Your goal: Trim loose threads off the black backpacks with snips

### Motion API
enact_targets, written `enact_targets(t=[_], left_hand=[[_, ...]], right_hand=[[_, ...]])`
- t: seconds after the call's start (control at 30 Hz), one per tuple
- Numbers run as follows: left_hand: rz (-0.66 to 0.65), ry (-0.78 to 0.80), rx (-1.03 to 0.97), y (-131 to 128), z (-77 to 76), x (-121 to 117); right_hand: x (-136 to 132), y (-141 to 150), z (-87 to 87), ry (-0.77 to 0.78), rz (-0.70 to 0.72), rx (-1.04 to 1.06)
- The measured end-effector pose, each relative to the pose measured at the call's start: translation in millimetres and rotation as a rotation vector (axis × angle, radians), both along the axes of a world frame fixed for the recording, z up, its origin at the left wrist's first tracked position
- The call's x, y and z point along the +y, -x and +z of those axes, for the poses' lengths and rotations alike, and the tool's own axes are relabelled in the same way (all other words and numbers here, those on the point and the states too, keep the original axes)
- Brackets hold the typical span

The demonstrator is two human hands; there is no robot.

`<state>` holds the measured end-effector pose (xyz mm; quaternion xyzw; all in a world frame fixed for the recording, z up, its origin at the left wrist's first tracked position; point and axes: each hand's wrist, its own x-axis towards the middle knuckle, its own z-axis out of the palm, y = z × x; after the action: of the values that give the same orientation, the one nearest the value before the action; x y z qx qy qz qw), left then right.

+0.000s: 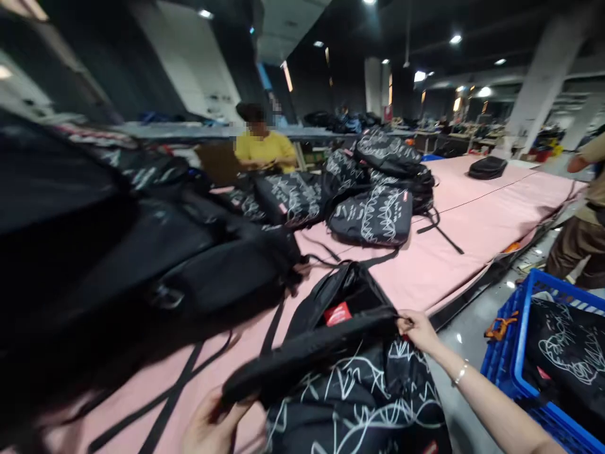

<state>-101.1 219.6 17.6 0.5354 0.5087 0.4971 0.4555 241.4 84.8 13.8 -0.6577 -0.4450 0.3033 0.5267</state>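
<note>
A black backpack [363, 397] with white scribble print lies in front of me, its main opening gaping and a red label [337, 313] showing inside. My left hand [227, 419] grips the near end of the backpack's padded black edge, thumb on top. At the right corner of the opening, my right hand [416, 329] pinches the edge or zipper; the fingertips hide what exactly is between them. A bracelet circles the right wrist. Loose black straps [182, 384] trail over the pink table covering [454, 221] on the left.
Black bags [142, 265] pile up close on the left. More printed backpacks [373, 214] lie farther along the table, where a person in yellow [265, 150] is. At right, a blue crate [520, 359] holds a printed bag [571, 353]; another person [586, 221] stands beyond it.
</note>
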Motion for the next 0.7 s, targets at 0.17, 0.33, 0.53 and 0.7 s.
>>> enact_targets(t=[0.17,0.33,0.53,0.7], left_hand=[[-0.174,-0.054,0.039,20,-10.9,-84],[-0.167,0.036,0.119,15,-16.0,-127],[-0.116,0.171,0.044,8,8.8,-147],[-0.085,0.524,-0.329,-4,7.2,-161]], right_hand=[[-62,7,-17.8,0.028,0.104,0.342],[-76,10,-13.5,0.013,0.085,0.605],[-74,18,13.5,0.083,0.043,0.508],[-83,21,7.9,0.155,0.007,0.574]])
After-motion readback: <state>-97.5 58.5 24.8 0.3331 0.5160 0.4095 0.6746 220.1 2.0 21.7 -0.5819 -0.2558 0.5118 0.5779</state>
